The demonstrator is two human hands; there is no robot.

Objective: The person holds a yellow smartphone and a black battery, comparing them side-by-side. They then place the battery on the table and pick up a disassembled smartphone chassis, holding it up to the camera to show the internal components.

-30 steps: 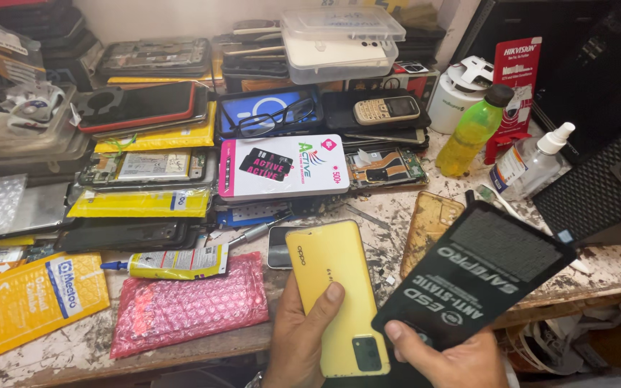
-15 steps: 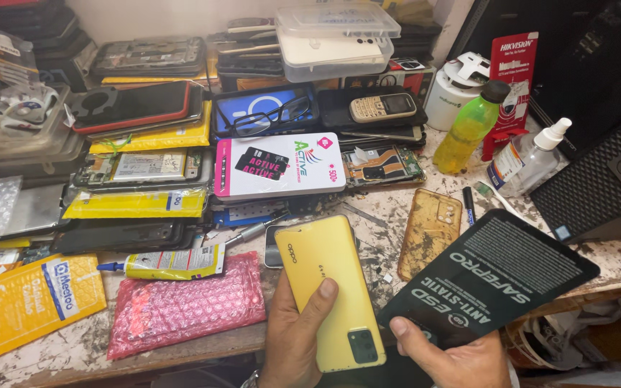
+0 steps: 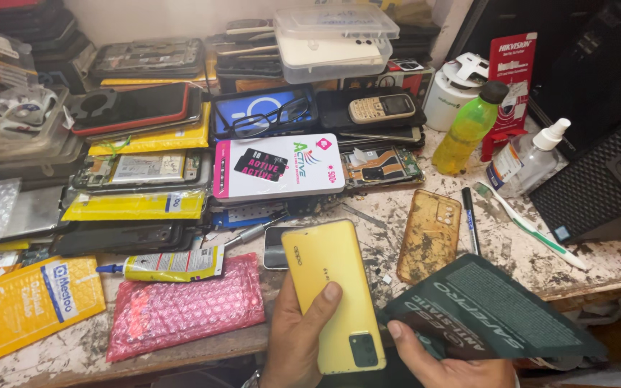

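Fingers of the left hand (image 3: 297,338) are clamped around a yellow phone (image 3: 332,294), which is held back-side up with its camera end toward the person and the thumb pressed on its back cover. Just to the right of that thumb, the right hand (image 3: 440,363) pinches a dark green anti-static sheet (image 3: 490,309) between thumb and fingers, the sheet fanning out to the right over the edge of the table (image 3: 598,266). Beyond the sheet, away from the fingers, lies a dirty amber phone case (image 3: 429,233), with a black pen (image 3: 470,219) and a green-and-white toothbrush (image 3: 533,230) beside it. Left of the left hand lie a pink bubble-wrap pouch (image 3: 185,305) and a yellow glue tube (image 3: 170,264). Farther off, behind the phone, stacked phones and packets crowd the table, with a yellow-green bottle (image 3: 468,129) at the right.
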